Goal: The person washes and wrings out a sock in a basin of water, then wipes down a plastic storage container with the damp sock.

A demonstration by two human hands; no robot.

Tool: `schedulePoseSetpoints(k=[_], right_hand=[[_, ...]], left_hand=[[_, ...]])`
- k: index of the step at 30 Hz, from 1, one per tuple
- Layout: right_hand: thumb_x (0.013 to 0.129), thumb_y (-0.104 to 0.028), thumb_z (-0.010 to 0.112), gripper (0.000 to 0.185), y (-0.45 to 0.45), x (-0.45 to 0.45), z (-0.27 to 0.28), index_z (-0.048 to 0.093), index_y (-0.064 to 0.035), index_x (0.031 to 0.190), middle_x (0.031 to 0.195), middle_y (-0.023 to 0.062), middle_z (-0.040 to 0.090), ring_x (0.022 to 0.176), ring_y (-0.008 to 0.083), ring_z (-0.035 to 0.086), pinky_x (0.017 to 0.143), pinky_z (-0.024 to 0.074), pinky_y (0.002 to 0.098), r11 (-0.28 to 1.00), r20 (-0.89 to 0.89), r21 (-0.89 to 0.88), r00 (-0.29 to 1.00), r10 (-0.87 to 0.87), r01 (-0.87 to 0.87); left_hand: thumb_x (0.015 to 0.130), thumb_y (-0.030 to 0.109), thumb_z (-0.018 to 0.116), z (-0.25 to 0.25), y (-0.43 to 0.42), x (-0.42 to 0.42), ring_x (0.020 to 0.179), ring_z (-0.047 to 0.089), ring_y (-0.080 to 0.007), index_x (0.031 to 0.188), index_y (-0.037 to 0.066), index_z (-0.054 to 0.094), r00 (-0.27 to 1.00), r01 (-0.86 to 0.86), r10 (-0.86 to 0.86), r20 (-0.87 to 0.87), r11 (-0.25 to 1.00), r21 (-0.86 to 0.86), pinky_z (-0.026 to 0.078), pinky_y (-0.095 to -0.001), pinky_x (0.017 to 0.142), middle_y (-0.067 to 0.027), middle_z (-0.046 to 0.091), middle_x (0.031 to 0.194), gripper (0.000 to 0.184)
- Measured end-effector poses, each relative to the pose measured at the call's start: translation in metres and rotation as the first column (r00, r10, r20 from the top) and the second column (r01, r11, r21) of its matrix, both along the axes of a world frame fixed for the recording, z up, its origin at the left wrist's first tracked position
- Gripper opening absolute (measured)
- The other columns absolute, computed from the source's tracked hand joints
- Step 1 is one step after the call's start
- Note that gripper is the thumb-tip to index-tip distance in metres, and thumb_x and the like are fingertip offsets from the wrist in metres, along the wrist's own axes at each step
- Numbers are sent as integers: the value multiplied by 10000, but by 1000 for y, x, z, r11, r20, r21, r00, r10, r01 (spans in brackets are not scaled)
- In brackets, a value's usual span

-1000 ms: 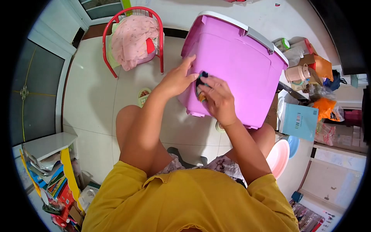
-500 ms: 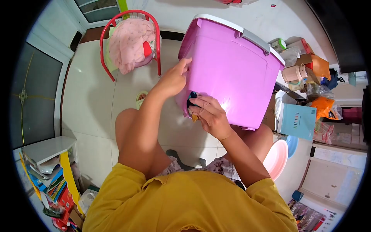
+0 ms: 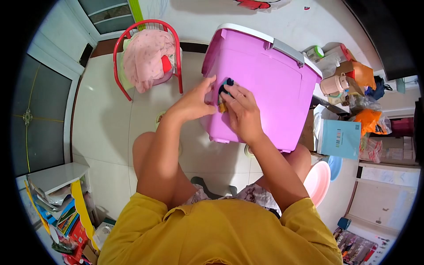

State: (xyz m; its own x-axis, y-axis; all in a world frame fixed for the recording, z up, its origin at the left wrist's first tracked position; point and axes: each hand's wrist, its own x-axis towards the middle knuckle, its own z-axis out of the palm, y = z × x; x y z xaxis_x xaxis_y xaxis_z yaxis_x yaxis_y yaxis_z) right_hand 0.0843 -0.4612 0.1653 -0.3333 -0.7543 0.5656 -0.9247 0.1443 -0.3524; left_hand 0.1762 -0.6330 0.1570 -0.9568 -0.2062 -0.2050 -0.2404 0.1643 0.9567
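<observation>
From where I stand, a low white shelf [image 3: 55, 176] sits at the far left, books and papers packed beneath its top; next comes a red-framed chair [image 3: 179, 62] on the tiled floor [image 3: 106, 132], with a crumpled pink cloth [image 3: 143, 53] heaped on it; the left hand [image 3: 192, 104] is at the left edge of a big purple tub [image 3: 265, 84], its fingers apart, the thumb well away from the forefinger; just right of that edge, about midway between the tub's white rim [image 3: 251, 33] and its lower left corner, a small dark rag [image 3: 224, 93] with a yellowish end lies against the broad face; the right hand [image 3: 244, 112] has its fingers clamped on the rag, pressing it to the plastic; the tub is tilted, its grey handle [image 3: 287, 52] along the far rim, and I can't tell what bears its weight; past its lower right corner are a pink basin [image 3: 317, 183] and, above that, a light-blue box [image 3: 340, 138]; a pale pink jug [image 3: 333, 85] is farther up, near the tub's right edge.
</observation>
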Motion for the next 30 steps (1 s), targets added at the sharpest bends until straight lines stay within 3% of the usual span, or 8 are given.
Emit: schedulePoseSetpoints(k=[2, 4, 11, 17, 19, 26, 28, 30], right_hand=[[674, 64, 703, 418, 9, 6, -1, 694, 1, 1087, 1219, 131, 646, 1147, 355, 584, 969, 487, 428, 999, -14, 26, 999, 30, -30], [657, 54, 715, 447, 19, 14, -2, 702, -15, 1098, 1249, 125, 637, 1173, 354, 577, 990, 475, 434, 995, -21, 74, 998, 62, -60], [637, 43, 728, 514, 11, 1, -4, 692, -39, 1143, 1254, 118, 635, 1194, 333, 575, 975, 494, 411, 997, -54, 65, 998, 45, -42], [660, 93, 680, 487, -16, -28, 9, 690, -34, 1129, 1251, 116, 636, 1156, 347, 583, 962, 512, 404, 999, -37, 27, 999, -32, 33], [663, 100, 675, 484, -14, -23, 10, 691, -38, 1126, 1239, 109, 644, 1145, 350, 585, 958, 514, 401, 999, -33, 20, 999, -37, 38], [653, 83, 675, 433, 26, 23, -4, 700, 5, 1078, 1222, 133, 649, 1173, 376, 569, 989, 497, 430, 987, 80, 76, 988, 135, -141], [656, 26, 655, 388, 35, 35, -8, 712, 16, 1040, 1224, 130, 648, 1176, 364, 567, 999, 490, 443, 959, 75, 83, 961, 266, -272], [663, 13, 647, 383, 37, 37, -8, 712, 16, 1040, 1222, 127, 648, 1181, 359, 566, 999, 490, 436, 952, 64, 109, 958, 280, -286]], left_hand=[[721, -9, 761, -1, -1, 2, 1415, 412, -321, 1557, 78, 221, 999, 28, -28, -33, 1000, 12, 434, -373, 1061, -240, 408, 1514, 999], [661, -18, 824, 10, -2, 2, 1392, 438, -326, 1566, 91, 196, 996, 50, -55, 75, 996, 74, 455, -374, 1035, -243, 396, 1524, 1107], [668, -40, 800, 12, -1, 3, 1267, 554, -325, 1574, 151, 189, 994, 53, -56, 91, 998, 34, 491, -370, 984, -256, 374, 1535, 1110], [767, -171, 516, 21, -2, 2, 1305, 532, -324, 1575, 153, 204, 975, 36, -52, 216, 996, 80, 501, -357, 944, -226, 380, 1544, 925], [792, -206, 396, 8, -3, 1, 1017, 629, -213, 1581, 258, 218, 993, 13, -20, 117, 998, 63, 503, -288, 821, -235, 332, 1574, 932], [804, -202, 382, -3, -4, 0, 901, 595, -143, 1580, 260, 230, 996, 15, -20, 83, 999, 52, 492, -265, 821, -224, 334, 1577, 916], [735, -214, 359, 2, -3, -1, 1440, 384, -293, 1554, 98, 268, 999, 12, -15, 52, 998, 61, 393, -330, 1079, -201, 408, 1533, 880], [728, -213, 352, 5, -2, 0, 1440, 385, -295, 1552, 96, 273, 998, 3, -6, 63, 999, 53, 384, -330, 1086, -202, 411, 1531, 883]])
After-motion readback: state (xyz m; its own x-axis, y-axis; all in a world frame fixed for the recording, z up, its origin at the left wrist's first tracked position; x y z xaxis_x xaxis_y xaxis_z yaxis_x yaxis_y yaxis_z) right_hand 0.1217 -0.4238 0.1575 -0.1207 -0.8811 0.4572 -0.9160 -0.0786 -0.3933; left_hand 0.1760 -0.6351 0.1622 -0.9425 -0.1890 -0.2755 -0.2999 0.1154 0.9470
